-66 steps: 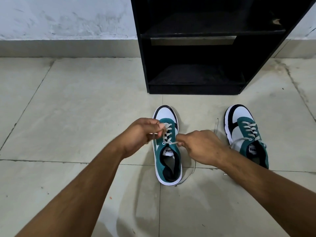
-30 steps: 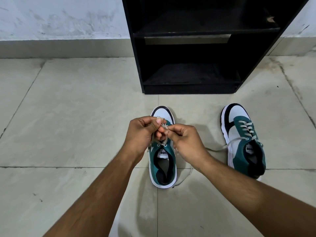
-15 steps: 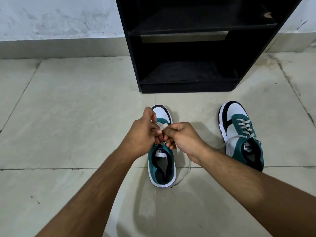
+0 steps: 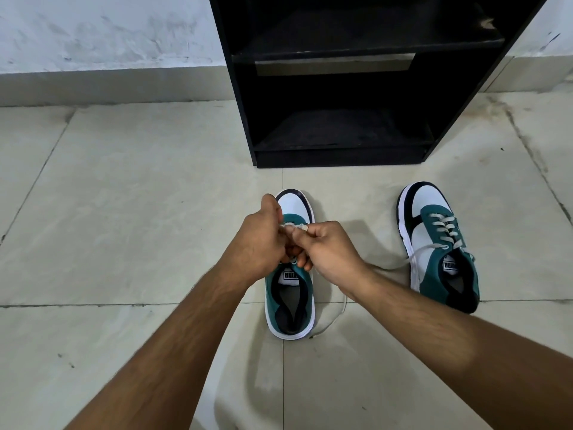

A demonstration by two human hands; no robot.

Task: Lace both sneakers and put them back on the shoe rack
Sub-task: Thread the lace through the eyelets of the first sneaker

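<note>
Two teal, white and black sneakers stand on the tiled floor, toes toward the black shoe rack (image 4: pixel 341 156). Over the laces of the left sneaker (image 4: pixel 290 308) my left hand (image 4: pixel 260 243) and my right hand (image 4: pixel 325 249) meet, both pinching its pale lace (image 4: pixel 296 227). My fingers hide most of the lacing. A loose lace end (image 4: pixel 333 321) trails on the floor beside this shoe's heel. The right sneaker (image 4: pixel 440 246) stands apart, its laces crossed through the eyelets and one end lying loose toward the left.
The rack's two shelves hold nothing that I can see. A white wall (image 4: pixel 108 29) with a grey skirting runs behind it. Bare floor tiles (image 4: pixel 124 197) spread to the left and in front of me.
My hands came together from either side of the left sneaker and now work close over its laces. The view has shifted slightly, with the rack lying more to the left.
</note>
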